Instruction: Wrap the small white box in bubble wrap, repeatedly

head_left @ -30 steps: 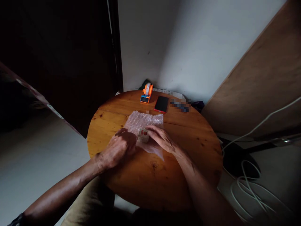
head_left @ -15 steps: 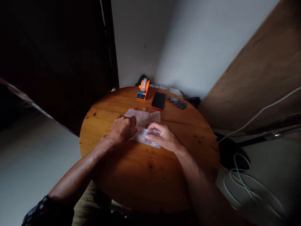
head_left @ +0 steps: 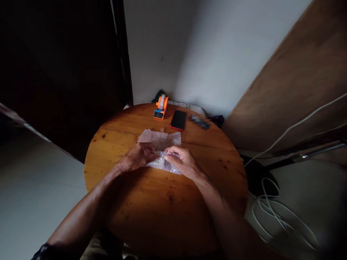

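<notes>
A sheet of clear bubble wrap (head_left: 159, 138) lies on the round wooden table (head_left: 170, 213), its near part folded up between my hands. My left hand (head_left: 138, 156) is closed at the left side of the fold, fingers pointing inward on the wrap. From the right, my right hand (head_left: 184, 162) pinches the fold between thumb and fingers. The fingertips of both hands nearly meet over it. Whether anything lies inside the fold, I cannot tell.
At the back of the table stands an orange and blue tape dispenser (head_left: 162, 105). Right of it lie a red-edged phone (head_left: 178, 120) and a pixelated dark object (head_left: 199, 121). A white cable (head_left: 271, 209) coils on the floor to the right.
My left hand has lowered and turned, its fingers now reaching inward onto the wrap. My right fingers have closed more on the fold. The whole view has shifted slightly.
</notes>
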Motion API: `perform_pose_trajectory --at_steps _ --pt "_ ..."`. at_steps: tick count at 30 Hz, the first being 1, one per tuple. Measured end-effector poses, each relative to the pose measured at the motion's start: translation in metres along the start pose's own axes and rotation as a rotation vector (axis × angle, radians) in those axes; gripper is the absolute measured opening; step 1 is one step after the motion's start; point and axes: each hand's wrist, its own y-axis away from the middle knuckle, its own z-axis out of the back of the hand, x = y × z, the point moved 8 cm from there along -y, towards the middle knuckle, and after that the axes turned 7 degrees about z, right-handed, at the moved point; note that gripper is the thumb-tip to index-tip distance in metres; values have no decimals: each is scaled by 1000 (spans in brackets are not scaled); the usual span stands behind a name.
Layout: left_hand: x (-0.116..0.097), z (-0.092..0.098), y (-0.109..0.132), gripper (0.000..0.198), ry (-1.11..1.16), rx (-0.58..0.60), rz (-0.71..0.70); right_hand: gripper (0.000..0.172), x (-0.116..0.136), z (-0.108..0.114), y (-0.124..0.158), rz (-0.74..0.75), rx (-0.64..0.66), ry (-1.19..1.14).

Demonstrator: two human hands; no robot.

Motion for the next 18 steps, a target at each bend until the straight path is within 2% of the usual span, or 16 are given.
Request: perform_pose_trajectory --at_steps 2,7,11,18 --pt "5 -4 0 28 104 23 40 12 -1 0 0 -4 -5 0" --pt "8 -7 0 30 152 19 33 14 -3 -1 0 -29 -3 -19" --pt "8 -9 0 34 244 53 34 16 0 -1 0 6 -11 -32" --pt "7 -8 0 30 235 48 18 17 -2 -2 1 4 -39 -29"
